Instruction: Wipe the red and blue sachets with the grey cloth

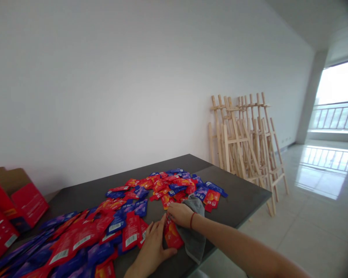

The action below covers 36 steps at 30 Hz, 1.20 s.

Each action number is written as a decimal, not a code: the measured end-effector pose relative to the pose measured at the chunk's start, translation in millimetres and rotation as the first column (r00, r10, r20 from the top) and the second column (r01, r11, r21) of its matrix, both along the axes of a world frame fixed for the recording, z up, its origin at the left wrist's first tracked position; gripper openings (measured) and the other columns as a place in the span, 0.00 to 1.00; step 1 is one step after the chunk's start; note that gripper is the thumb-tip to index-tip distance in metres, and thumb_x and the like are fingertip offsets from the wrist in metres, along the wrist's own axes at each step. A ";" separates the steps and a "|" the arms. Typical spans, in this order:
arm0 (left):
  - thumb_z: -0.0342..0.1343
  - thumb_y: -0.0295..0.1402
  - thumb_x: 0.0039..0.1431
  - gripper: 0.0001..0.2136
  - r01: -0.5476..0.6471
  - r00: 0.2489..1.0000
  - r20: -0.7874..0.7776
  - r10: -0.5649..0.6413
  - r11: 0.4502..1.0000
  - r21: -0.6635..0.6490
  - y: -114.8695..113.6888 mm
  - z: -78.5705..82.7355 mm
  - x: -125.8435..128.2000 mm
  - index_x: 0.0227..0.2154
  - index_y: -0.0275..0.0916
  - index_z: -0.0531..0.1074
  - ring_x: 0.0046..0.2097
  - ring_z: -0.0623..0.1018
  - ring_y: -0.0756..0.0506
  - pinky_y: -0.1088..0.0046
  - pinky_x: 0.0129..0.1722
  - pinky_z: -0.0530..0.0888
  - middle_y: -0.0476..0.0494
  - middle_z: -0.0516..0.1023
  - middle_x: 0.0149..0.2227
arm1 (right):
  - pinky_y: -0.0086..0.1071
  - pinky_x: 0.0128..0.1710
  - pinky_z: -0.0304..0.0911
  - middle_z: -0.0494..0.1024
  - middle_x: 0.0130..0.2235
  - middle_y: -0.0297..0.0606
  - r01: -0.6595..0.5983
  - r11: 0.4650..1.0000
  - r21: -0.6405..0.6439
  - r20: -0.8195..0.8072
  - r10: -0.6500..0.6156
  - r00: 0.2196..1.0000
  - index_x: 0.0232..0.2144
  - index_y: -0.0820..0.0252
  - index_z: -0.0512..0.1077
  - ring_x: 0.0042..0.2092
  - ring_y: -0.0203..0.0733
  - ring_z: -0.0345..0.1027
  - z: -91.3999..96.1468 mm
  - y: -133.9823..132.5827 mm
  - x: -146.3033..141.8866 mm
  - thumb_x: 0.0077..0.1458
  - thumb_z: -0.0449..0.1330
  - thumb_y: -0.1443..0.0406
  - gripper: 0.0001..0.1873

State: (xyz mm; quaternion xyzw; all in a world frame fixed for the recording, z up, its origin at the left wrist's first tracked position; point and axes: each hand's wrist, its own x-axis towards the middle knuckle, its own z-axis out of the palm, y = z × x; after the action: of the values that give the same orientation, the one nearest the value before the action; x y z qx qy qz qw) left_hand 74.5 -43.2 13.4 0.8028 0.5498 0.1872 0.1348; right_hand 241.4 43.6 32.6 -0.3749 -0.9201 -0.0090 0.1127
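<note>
A dark table (243, 200) is strewn with several red and blue foil packets (168, 185). My left hand (152, 247) lies flat on the table near the front edge, fingers stretched out, touching a red packet (172, 236). My right hand (179, 214), with a red string at the wrist, is closed on a grey cloth (195, 239) that rests on the table and hangs over its front edge. The cloth lies right beside the red packet.
Red boxes (14, 208) and a brown carton stand at the table's far left. Several wooden easels (246, 139) lean against the white wall beyond the table's right end. A glossy tiled floor leads to a bright balcony window (336, 104).
</note>
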 end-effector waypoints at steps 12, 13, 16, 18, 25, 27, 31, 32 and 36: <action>0.60 0.43 0.46 0.31 0.079 0.971 -0.230 -0.066 0.996 0.050 -10.8 30.9 21.6 0.57 0.46 0.67 0.60 0.66 0.33 0.51 0.63 0.57 0.39 0.70 0.59 | 0.33 0.40 0.63 0.75 0.40 0.39 0.081 0.996 0.034 -0.127 -0.076 0.989 0.37 0.59 0.71 0.43 0.45 0.69 -20.4 -9.5 62.3 0.53 0.57 0.70 0.07; 0.60 0.46 0.47 0.31 0.058 0.968 -0.246 -0.047 0.998 0.035 -9.6 33.5 27.1 0.56 0.46 0.68 0.60 0.67 0.33 0.51 0.62 0.58 0.38 0.70 0.59 | 0.33 0.40 0.63 0.75 0.40 0.39 0.095 0.995 0.038 -0.137 -0.089 0.987 0.37 0.59 0.71 0.43 0.45 0.69 -21.0 -10.2 61.7 0.54 0.56 0.70 0.07; 0.59 0.49 0.47 0.33 -0.007 0.958 -0.288 0.001 1.000 -0.021 -7.4 36.6 43.2 0.56 0.42 0.68 0.62 0.64 0.30 0.51 0.61 0.61 0.35 0.64 0.63 | 0.34 0.40 0.62 0.75 0.39 0.40 0.126 0.991 0.044 -0.159 -0.118 0.980 0.36 0.60 0.71 0.42 0.45 0.69 -21.1 -12.3 58.2 0.54 0.56 0.70 0.07; 0.58 0.47 0.49 0.33 -0.031 0.948 -0.317 0.016 0.999 -0.043 -9.1 35.5 51.2 0.58 0.39 0.66 0.65 0.60 0.29 0.52 0.62 0.60 0.35 0.59 0.66 | 0.33 0.39 0.62 0.76 0.39 0.40 0.135 0.990 0.044 -0.173 -0.126 0.977 0.36 0.59 0.71 0.42 0.45 0.69 -20.8 -13.2 56.9 0.54 0.57 0.69 0.06; 0.46 0.20 0.49 0.34 -0.011 0.868 -0.497 -0.025 0.998 -0.069 -23.8 24.4 42.8 0.62 0.39 0.61 0.67 0.57 0.40 0.62 0.64 0.60 0.42 0.56 0.68 | 0.32 0.39 0.61 0.76 0.40 0.39 0.142 0.989 0.028 -0.211 -0.133 0.968 0.36 0.58 0.71 0.42 0.45 0.69 -22.0 -13.4 56.3 0.53 0.58 0.68 0.06; 0.43 0.15 0.46 0.37 -0.009 0.838 -0.545 -0.032 0.997 -0.073 -23.4 20.7 31.6 0.62 0.43 0.59 0.67 0.58 0.43 0.65 0.63 0.62 0.46 0.56 0.67 | 0.32 0.39 0.61 0.76 0.40 0.39 0.144 0.989 0.027 -0.217 -0.135 0.967 0.36 0.58 0.71 0.42 0.44 0.69 -22.1 -14.1 56.0 0.53 0.57 0.68 0.06; 0.37 0.11 0.46 0.41 -0.010 0.825 -0.564 0.020 1.000 0.021 -17.3 23.6 3.2 0.63 0.49 0.57 0.63 0.67 0.47 0.68 0.59 0.69 0.50 0.59 0.66 | 0.32 0.40 0.61 0.76 0.40 0.38 0.150 0.988 0.025 -0.236 -0.140 0.962 0.36 0.58 0.71 0.42 0.44 0.69 -21.0 -17.0 55.9 0.53 0.57 0.69 0.06; 0.37 0.10 0.45 0.41 -0.016 0.827 -0.560 0.050 0.998 0.065 -15.9 29.1 -5.7 0.62 0.49 0.58 0.61 0.69 0.48 0.68 0.58 0.70 0.51 0.60 0.66 | 0.32 0.41 0.60 0.76 0.40 0.38 0.150 0.988 0.025 -0.241 -0.139 0.961 0.36 0.58 0.70 0.42 0.44 0.68 -20.8 -17.6 56.0 0.53 0.57 0.69 0.06; 0.35 0.12 0.49 0.36 -0.106 0.792 -0.547 0.273 0.942 0.317 -13.2 68.4 -57.5 0.61 0.42 0.61 0.58 0.72 0.45 0.63 0.56 0.71 0.42 0.66 0.63 | 0.32 0.41 0.60 0.76 0.40 0.38 0.147 0.989 0.030 -0.250 -0.135 0.959 0.35 0.57 0.71 0.42 0.44 0.68 -21.5 -17.8 55.8 0.53 0.58 0.70 0.06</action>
State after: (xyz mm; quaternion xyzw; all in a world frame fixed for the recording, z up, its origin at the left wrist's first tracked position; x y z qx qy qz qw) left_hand 16.9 -56.4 81.8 0.7720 0.6121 0.0177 -0.1705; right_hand 297.2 25.8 11.1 -0.4350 -0.8693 0.0077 0.2346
